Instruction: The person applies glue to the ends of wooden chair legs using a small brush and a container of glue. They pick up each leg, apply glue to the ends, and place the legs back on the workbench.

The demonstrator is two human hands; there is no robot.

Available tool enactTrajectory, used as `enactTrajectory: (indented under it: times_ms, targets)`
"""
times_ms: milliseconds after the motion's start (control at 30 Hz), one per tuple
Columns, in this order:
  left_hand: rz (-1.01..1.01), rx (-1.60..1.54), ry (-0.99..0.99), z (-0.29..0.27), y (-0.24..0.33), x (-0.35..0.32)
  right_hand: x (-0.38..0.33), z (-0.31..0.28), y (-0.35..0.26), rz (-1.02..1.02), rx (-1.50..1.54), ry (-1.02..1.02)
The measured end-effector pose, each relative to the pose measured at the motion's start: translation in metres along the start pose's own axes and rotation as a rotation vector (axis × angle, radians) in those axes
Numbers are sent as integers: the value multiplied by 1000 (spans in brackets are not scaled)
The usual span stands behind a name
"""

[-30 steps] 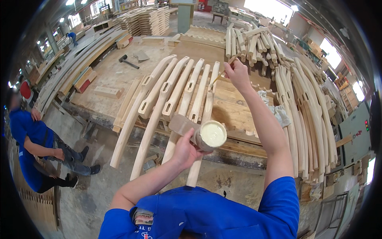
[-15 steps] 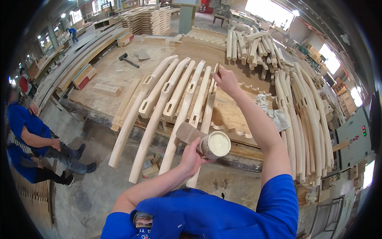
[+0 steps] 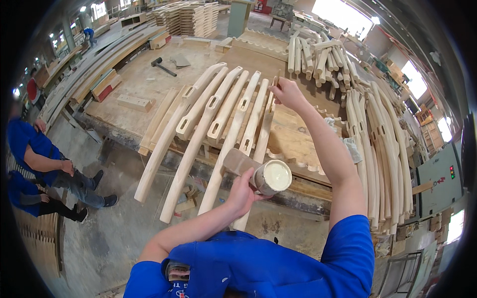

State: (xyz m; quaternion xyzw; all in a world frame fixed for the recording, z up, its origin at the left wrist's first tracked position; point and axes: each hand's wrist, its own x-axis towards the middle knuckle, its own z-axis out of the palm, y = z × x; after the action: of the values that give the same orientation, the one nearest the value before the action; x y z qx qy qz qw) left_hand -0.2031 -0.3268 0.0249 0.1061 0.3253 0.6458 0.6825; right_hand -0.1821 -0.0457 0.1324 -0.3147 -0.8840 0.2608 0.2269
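My left hand (image 3: 241, 192) is wrapped round a container (image 3: 263, 180) of thick cream-coloured liquid (image 3: 277, 176), its mouth facing up. A brown, flat, round-ended piece (image 3: 239, 161) juts out to the left beside the container; whether it is joined on I cannot tell. Farther off, my right hand (image 3: 289, 93) pinches a thin stick (image 3: 278, 79) at the slot of the rightmost curved wooden leg (image 3: 263, 131) in the row. The stick's lower end is hard to make out against the slot. Several similar slotted legs (image 3: 213, 103) lie side by side to the left, their near ends overhanging the bench.
A hammer (image 3: 163, 66), a flat plate (image 3: 180, 60) and a wooden block (image 3: 135, 103) lie on the bench (image 3: 117, 79). More wooden legs (image 3: 392, 149) are stacked at right, beside a white cloth (image 3: 352, 149). Piled pieces (image 3: 323, 57) lie behind. Two people in blue (image 3: 37, 154) are at left.
My right hand has shifted slightly right along with the stick, still at the same leg. The container in my left hand has moved a little right. The view has shifted slightly.
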Motion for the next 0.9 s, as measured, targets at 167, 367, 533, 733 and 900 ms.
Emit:
enactTrajectory:
  times_ms: [167, 367, 533, 733, 900]
  targets:
    - [-21, -8, 3, 3, -2, 1, 3, -9, 5, -8, -16, 130]
    - [-1, 9, -2, -2, -1, 1, 3, -29, -4, -171, -304, -53]
    - [-29, -24, 32, 3, 4, 0, -6, -53, 0, -169, -140, -242]
    - [130, -54, 33, -2, 51, -9, -66, -63, -16, -173, 387, 215]
    - [379, -102, 4, -19, 101, -27, -158, -5, -43, -230, 1151, 543]
